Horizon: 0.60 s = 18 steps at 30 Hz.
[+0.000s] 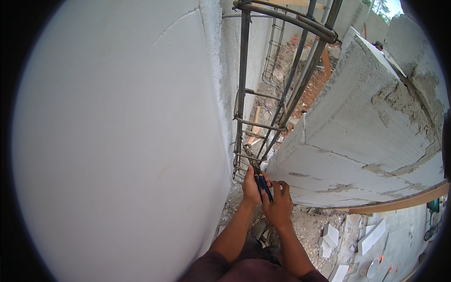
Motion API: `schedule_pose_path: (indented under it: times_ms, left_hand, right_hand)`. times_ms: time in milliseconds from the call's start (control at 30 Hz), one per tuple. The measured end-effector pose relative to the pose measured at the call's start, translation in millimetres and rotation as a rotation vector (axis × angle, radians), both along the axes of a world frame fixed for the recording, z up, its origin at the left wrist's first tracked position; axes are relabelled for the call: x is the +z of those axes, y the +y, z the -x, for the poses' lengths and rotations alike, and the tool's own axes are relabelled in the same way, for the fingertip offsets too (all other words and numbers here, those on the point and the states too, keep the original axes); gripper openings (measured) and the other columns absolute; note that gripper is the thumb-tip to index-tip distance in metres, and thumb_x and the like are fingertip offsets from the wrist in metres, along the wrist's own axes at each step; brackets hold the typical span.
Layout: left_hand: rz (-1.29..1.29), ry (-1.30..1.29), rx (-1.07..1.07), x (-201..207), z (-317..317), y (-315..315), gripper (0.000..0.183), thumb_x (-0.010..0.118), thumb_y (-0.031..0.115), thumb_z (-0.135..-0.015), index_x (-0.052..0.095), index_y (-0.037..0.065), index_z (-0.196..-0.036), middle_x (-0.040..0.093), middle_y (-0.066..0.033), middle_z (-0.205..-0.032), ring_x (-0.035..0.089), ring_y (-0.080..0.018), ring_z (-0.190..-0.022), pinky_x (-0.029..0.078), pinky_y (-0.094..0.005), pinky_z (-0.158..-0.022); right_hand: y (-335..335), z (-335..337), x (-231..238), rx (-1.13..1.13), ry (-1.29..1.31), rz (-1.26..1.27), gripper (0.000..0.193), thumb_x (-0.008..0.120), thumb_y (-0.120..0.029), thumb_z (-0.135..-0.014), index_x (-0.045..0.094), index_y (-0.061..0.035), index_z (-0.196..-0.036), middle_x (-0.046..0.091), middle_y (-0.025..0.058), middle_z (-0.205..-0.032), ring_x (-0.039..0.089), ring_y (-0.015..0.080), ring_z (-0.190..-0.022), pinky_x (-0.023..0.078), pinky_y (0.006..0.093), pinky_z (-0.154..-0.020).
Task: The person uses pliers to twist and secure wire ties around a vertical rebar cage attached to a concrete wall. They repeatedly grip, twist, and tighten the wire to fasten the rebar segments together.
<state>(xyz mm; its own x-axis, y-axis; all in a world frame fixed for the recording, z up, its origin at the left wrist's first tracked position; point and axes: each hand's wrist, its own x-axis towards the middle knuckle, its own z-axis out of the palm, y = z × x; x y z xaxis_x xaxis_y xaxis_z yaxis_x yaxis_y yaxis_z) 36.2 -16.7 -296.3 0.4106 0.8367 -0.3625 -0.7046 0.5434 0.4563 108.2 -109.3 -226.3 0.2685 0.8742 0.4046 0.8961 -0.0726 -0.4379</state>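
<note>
Both of my hands are close together in front of me on a pair of pliers [262,184] with dark blue handles and yellowish marks near the joint. My left hand [250,189] is closed along the left side of the handles. From the right, my right hand [278,204] closes on the lower handles, its fingers bent. The dark metal jaws point away from me, against the lower part of a tall rebar cage [242,70] with tied cross stirrups. What the jaws touch exactly is too small to tell.
A smooth white block wall [117,141] rises close on my left. On the right stands a grey block wall [347,127] with rough mortar joints, and a wooden board [399,199] along its edge. White block pieces [372,236] and a bucket [369,268] lie lower right.
</note>
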Motion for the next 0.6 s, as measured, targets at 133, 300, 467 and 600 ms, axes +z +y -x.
schedule_pose_path:
  times_ms: [133,300,467,600]
  left_hand:
    - [0.081,-0.112,0.063,-8.0,-0.9,-2.1,0.05,0.04,0.055,-0.107,0.056,0.008,-0.098,0.062,-0.0091,-0.085,0.062,-0.0232,-0.074,0.053,-0.0366,-0.066]
    - [0.056,0.098,0.237,3.2,-4.5,-5.2,0.036,0.046,0.041,-0.108,0.057,0.007,-0.1,0.062,-0.0092,-0.094,0.065,-0.0241,-0.083,0.057,-0.0391,-0.072]
    - [-0.041,0.311,0.197,1.5,14.9,-6.6,0.027,0.049,0.029,-0.108,0.057,0.005,-0.099,0.062,-0.0095,-0.094,0.067,-0.0212,-0.076,0.06,-0.0353,-0.065]
    - [-0.018,0.319,0.157,0.8,24.5,-6.5,0.024,0.055,0.027,-0.107,0.058,0.005,-0.1,0.064,-0.0091,-0.095,0.069,-0.0215,-0.074,0.06,-0.0338,-0.062]
  right_hand:
    - [6.9,-0.9,-14.9,0.014,0.184,0.101,0.04,0.063,-0.021,-0.095,0.053,-0.0043,-0.13,0.066,0.026,-0.107,0.068,0.0458,-0.078,0.054,0.0521,-0.072]
    - [9.8,-4.1,-31.3,0.004,0.524,0.134,0.031,0.058,-0.017,-0.098,0.057,-0.0023,-0.126,0.067,0.0199,-0.082,0.065,0.039,-0.066,0.049,0.0436,-0.06]
    - [13.3,-11.8,-34.4,0.04,0.68,0.286,0.033,0.072,-0.019,-0.091,0.063,-0.0007,-0.118,0.064,0.0051,-0.071,0.055,0.0152,-0.059,0.043,0.0316,-0.056]
    - [17.8,-20.4,-38.3,0.118,0.878,0.549,0.029,0.081,-0.014,-0.083,0.067,-0.0023,-0.105,0.062,-0.0041,-0.075,0.047,0.0071,-0.06,0.042,0.0271,-0.057]
